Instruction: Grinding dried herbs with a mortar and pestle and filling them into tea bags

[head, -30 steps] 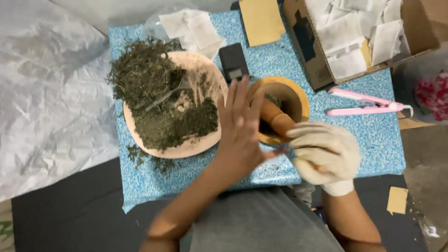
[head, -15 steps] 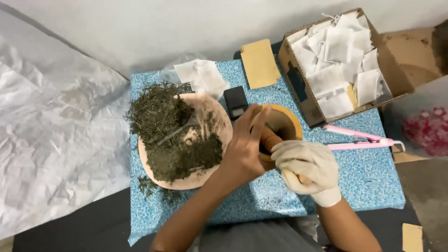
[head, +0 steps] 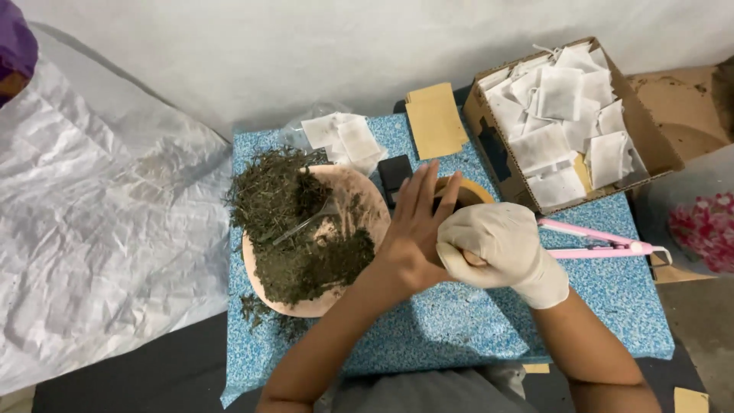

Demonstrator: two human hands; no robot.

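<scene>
I am looking down at a small table [head: 612,306] covered in blue speckled material, set against a pale wall, with crinkled white plastic sheeting [head: 99,229] spread to the left.

I seem to be in the middle of grinding herbs. My right hand [head: 501,248], in a white glove, is closed tight around the wooden pestle [head: 468,260], whose end pokes out below my fist. My bare left hand [head: 417,229] stands with its fingers straight and together, flat against the side of the wooden mortar [head: 474,191], gripping nothing. The mortar sits near the middle of the table, mostly hidden behind both hands. Both forearms come up from the bottom edge and meet there.

Just to the left lies a round pinkish tray [head: 359,206] heaped with dried green herbs [head: 306,245], some spilled onto the table. Behind are empty white tea-bag sachets [head: 344,141], brown paper envelopes [head: 436,118] and a cardboard box of filled sachets [head: 566,115]. A pink heat sealer [head: 596,246] lies to the right.

Pressing down next would, I judge, call for a steady mortar.
</scene>
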